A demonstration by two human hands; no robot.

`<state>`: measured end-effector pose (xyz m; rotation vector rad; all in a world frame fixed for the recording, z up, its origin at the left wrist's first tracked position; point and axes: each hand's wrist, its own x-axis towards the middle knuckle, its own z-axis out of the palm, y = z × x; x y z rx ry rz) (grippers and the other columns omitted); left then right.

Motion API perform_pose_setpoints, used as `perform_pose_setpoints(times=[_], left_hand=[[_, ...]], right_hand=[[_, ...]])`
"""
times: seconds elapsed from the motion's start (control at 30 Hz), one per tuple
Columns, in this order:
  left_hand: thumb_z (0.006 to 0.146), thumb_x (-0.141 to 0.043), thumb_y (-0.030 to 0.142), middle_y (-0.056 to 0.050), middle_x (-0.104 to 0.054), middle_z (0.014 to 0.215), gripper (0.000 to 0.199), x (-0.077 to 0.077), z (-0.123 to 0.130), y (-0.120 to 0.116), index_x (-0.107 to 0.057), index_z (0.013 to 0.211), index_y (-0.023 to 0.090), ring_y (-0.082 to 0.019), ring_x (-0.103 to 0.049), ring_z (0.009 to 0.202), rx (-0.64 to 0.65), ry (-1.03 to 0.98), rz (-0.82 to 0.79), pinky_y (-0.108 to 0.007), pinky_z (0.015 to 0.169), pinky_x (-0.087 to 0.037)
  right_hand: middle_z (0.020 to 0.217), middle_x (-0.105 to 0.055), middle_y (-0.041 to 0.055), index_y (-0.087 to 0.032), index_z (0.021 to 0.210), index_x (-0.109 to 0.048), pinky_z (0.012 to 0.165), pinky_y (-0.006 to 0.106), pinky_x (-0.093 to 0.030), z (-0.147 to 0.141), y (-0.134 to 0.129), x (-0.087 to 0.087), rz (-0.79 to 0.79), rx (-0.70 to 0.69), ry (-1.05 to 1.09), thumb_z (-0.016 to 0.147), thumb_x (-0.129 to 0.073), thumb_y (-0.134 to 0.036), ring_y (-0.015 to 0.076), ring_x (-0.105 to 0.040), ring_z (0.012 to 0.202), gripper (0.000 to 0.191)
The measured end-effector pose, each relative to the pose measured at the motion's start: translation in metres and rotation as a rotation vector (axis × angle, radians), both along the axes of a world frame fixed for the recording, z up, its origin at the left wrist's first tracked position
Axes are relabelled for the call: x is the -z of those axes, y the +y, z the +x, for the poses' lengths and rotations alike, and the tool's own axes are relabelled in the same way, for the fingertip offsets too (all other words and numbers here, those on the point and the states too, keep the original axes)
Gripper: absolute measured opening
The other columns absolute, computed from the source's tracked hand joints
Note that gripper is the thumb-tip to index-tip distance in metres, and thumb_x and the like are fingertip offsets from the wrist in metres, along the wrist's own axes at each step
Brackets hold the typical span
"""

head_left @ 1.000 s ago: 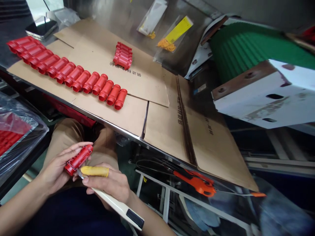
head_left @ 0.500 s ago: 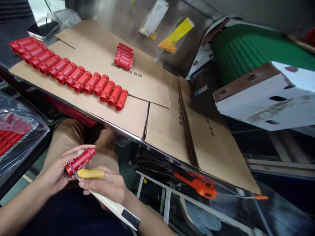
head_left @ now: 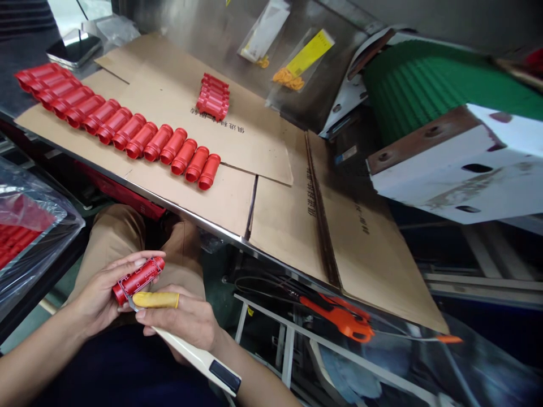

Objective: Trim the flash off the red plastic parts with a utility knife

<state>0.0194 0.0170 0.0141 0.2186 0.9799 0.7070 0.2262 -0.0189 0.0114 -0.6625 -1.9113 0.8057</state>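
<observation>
My left hand [head_left: 95, 295] is closed around a red ribbed plastic tube [head_left: 139, 279], held tilted above my lap. In my right hand [head_left: 189, 321] is a knife [head_left: 193, 355] with a long cream handle and a dark patch at its end. Its short curved metal blade touches or lies very close to the tube's near end; exact contact cannot be made out. A yellow finger cot [head_left: 156, 299] covers my right index finger, which lies along the tool. Similar red tubes [head_left: 141, 140] stand in a long slanting row on the cardboard [head_left: 275, 217] of the table.
A small group of red parts [head_left: 213, 97] lies farther back. Behind are a phone [head_left: 74, 50] and a bag of yellow finger cots [head_left: 291, 78]. A plastic-lined crate [head_left: 70, 220] is at left. On the right stand a green-and-white machine [head_left: 458, 164] and an orange hand tool [head_left: 350, 323].
</observation>
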Motion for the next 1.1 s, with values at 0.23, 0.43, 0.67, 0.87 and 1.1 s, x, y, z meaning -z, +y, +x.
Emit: perform_pose_setpoints(times=[0.23, 0.43, 0.67, 0.87, 1.1], left_hand=[[0.079, -0.099, 0.038, -0.017, -0.088, 0.108, 0.048, 0.001, -0.001, -0.002, -0.091, 0.121, 0.017, -0.023, -0.080, 0.078, 0.016, 0.052, -0.029, -0.023, 0.058, -0.059], [0.082, -0.096, 0.029, -0.017, -0.086, 0.101, 0.039, 0.004, 0.004, 0.003, -0.090, 0.116, 0.011, -0.016, -0.074, 0.066, -0.066, 0.035, 0.011, -0.018, 0.051, -0.053], [0.087, -0.096, 0.042, -0.007, -0.083, 0.103, 0.044, 0.002, 0.002, -0.001, -0.081, 0.124, 0.024, -0.015, -0.071, 0.066, -0.234, 0.159, 0.259, -0.024, 0.059, -0.062], [0.084, -0.099, 0.048, -0.002, -0.082, 0.106, 0.047, 0.004, -0.007, -0.004, -0.076, 0.120, 0.028, -0.016, -0.075, 0.079, -0.286, 0.321, 0.423, -0.025, 0.073, -0.066], [0.085, -0.099, 0.043, 0.002, -0.079, 0.103, 0.041, 0.003, -0.006, -0.007, -0.073, 0.114, 0.032, -0.017, -0.073, 0.086, -0.320, 0.357, 0.483, -0.026, 0.081, -0.064]], right_hand=[[0.115, -0.085, 0.0126, -0.013, 0.118, -0.076, 0.102, 0.031, -0.072, -0.003, 0.008, -0.002, 0.016, -0.016, -0.020, 0.115, -0.066, -0.018, 0.0192, -0.083, 0.112, 0.012], [0.114, -0.085, 0.0073, -0.017, 0.108, -0.079, 0.095, 0.023, -0.071, -0.004, 0.011, -0.018, 0.225, -0.061, -0.289, 0.121, -0.049, -0.021, 0.0161, -0.081, 0.105, 0.034], [0.108, -0.089, 0.0087, -0.021, 0.125, -0.073, 0.098, 0.031, -0.072, 0.000, -0.007, -0.006, -0.130, 0.079, 0.129, 0.112, -0.072, -0.024, 0.0210, -0.086, 0.111, 0.013], [0.115, -0.088, 0.0119, -0.018, 0.131, -0.076, 0.099, 0.035, -0.072, -0.004, -0.001, 0.000, -0.079, 0.254, 0.137, 0.111, -0.072, -0.019, 0.0227, -0.086, 0.110, 0.021], [0.122, -0.086, 0.0164, -0.016, 0.138, -0.075, 0.098, 0.038, -0.073, -0.006, 0.002, -0.004, -0.041, 0.265, 0.084, 0.109, -0.071, -0.016, 0.0260, -0.085, 0.115, 0.029]])
